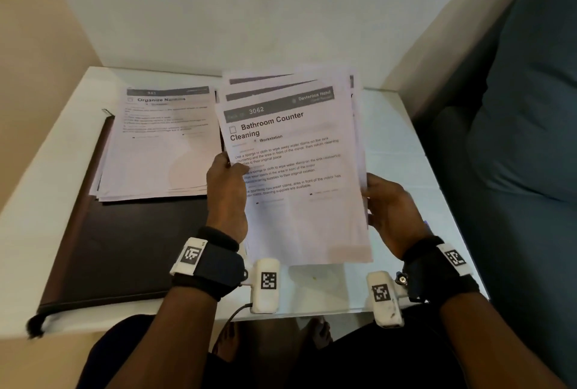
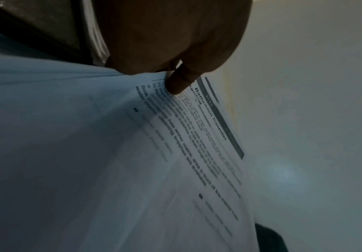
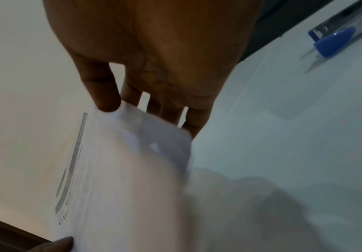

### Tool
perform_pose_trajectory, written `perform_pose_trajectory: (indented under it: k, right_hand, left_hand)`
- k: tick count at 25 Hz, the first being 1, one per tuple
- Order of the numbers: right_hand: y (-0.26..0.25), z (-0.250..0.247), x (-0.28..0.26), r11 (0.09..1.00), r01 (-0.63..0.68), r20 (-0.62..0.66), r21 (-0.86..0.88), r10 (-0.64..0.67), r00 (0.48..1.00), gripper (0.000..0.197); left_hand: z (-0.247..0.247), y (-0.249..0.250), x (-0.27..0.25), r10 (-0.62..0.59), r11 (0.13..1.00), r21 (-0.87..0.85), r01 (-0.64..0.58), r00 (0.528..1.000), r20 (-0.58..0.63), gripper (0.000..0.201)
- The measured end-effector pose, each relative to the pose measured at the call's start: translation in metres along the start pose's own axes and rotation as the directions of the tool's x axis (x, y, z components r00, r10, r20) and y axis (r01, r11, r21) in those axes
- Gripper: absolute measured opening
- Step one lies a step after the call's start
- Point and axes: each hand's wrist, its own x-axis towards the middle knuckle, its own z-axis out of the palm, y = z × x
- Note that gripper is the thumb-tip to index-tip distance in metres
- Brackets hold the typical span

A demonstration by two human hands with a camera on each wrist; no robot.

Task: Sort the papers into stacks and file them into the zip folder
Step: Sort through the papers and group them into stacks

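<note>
Blue stapler [image 3: 332, 42] shows only from the right wrist; left hand [image 1: 226, 182] and right hand [image 1: 390, 204] pinch the papers [image 1: 299, 176].

This looks like a room in a home, used as a makeshift desk corner. A small white glass-topped counter [image 1: 402, 126] stands pushed into the corner of plain pale walls [image 1: 199, 7], with a blue-grey upholstered sofa [image 1: 524, 101] right beside it. Printed task sheets [image 1: 165, 142] lie on a dark brown folder [image 1: 125, 248], and the seated person's bare feet [image 1: 318, 334] show under the glass.
</note>
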Motion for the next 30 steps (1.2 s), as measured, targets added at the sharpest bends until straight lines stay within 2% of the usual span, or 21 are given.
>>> perform_pose_trajectory:
  k: [2,3,5,7,9,11,12,15,16,17,19,21,22,24,25,28,30]
  right_hand:
    - [-0.015,0.0,-0.004,0.992,-0.012,-0.051,0.122,0.019,0.999,0.034]
    - [-0.025,0.0,-0.006,0.992,0.023,-0.07,0.121,-0.014,0.997,0.033]
    - [-0.039,0.004,-0.009,0.989,0.141,-0.093,0.051,-0.136,0.986,0.026]
    - [-0.044,0.007,-0.012,0.972,0.227,-0.133,0.054,-0.218,0.967,0.029]
    - [-0.046,0.005,-0.016,0.957,0.282,-0.162,0.069,-0.268,0.95,0.034]
    - [-0.044,0.004,-0.02,0.953,0.295,-0.184,0.064,-0.279,0.942,0.035]
    - [-0.041,0.004,-0.02,0.956,0.287,-0.194,0.05,-0.273,0.942,0.034]
    - [-0.023,0.01,-0.023,0.971,0.24,-0.202,-0.01,-0.237,0.95,0.032]
    - [-0.016,0.011,-0.026,0.973,0.228,-0.202,-0.024,-0.228,0.952,0.034]
    - [-0.009,0.012,-0.028,0.974,0.224,-0.206,-0.032,-0.225,0.952,0.037]
    - [-0.004,0.013,-0.032,0.974,0.226,-0.242,-0.024,-0.225,0.944,0.043]
    - [-0.005,0.009,-0.029,0.968,0.252,-0.301,0.001,-0.24,0.923,0.04]
    - [-0.007,0.007,-0.027,0.963,0.269,-0.33,-0.003,-0.254,0.909,0.037]
    - [-0.008,0.004,-0.024,0.953,0.302,-0.379,0.002,-0.279,0.883,0.036]
    - [-0.006,0.005,-0.023,0.949,0.314,-0.388,0.017,-0.284,0.877,0.038]
    - [0.007,0.015,-0.029,0.949,0.314,-0.365,0.026,-0.283,0.887,0.053]
    - [0.01,0.016,-0.032,0.943,0.331,-0.372,0.038,-0.294,0.881,0.056]
  left_hand:
    - [0.007,0.005,-0.015,0.14,0.986,0.086,-0.143,0.989,0.036,0.03]
    - [0.014,0.011,-0.025,0.219,0.966,0.126,-0.228,0.972,0.081,0.028]
    - [0.022,0.019,-0.042,0.356,0.906,0.173,-0.385,0.917,0.177,0.02]
    - [0.025,0.025,-0.053,0.464,0.835,0.19,-0.517,0.846,0.263,0.017]
    - [0.025,0.024,-0.062,0.517,0.788,0.193,-0.585,0.798,0.309,0.02]
    - [0.023,0.025,-0.076,0.494,0.807,0.176,-0.564,0.807,0.322,0.023]
    - [0.021,0.025,-0.079,0.465,0.831,0.164,-0.532,0.826,0.318,0.032]
    - [0.012,0.017,-0.067,0.334,0.892,0.211,-0.4,0.897,0.289,0.074]
    - [0.013,0.015,-0.065,0.301,0.895,0.242,-0.375,0.908,0.293,0.084]
    - [0.013,0.011,-0.063,0.278,0.895,0.259,-0.362,0.909,0.31,0.086]
    - [0.018,0.013,-0.066,0.313,0.881,0.249,-0.402,0.891,0.33,0.063]
    - [0.027,0.02,-0.069,0.41,0.838,0.224,-0.497,0.845,0.343,0.033]
    - [0.03,0.024,-0.07,0.451,0.82,0.2,-0.537,0.82,0.354,0.025]
    - [0.037,0.024,-0.071,0.498,0.803,0.156,-0.575,0.792,0.354,0.022]
    - [0.04,0.019,-0.072,0.497,0.807,0.154,-0.57,0.797,0.343,0.022]
    - [0.04,-0.005,-0.076,0.394,0.86,0.204,-0.469,0.861,0.321,0.027]
    - [0.038,-0.01,-0.077,0.372,0.87,0.21,-0.447,0.873,0.316,0.028]
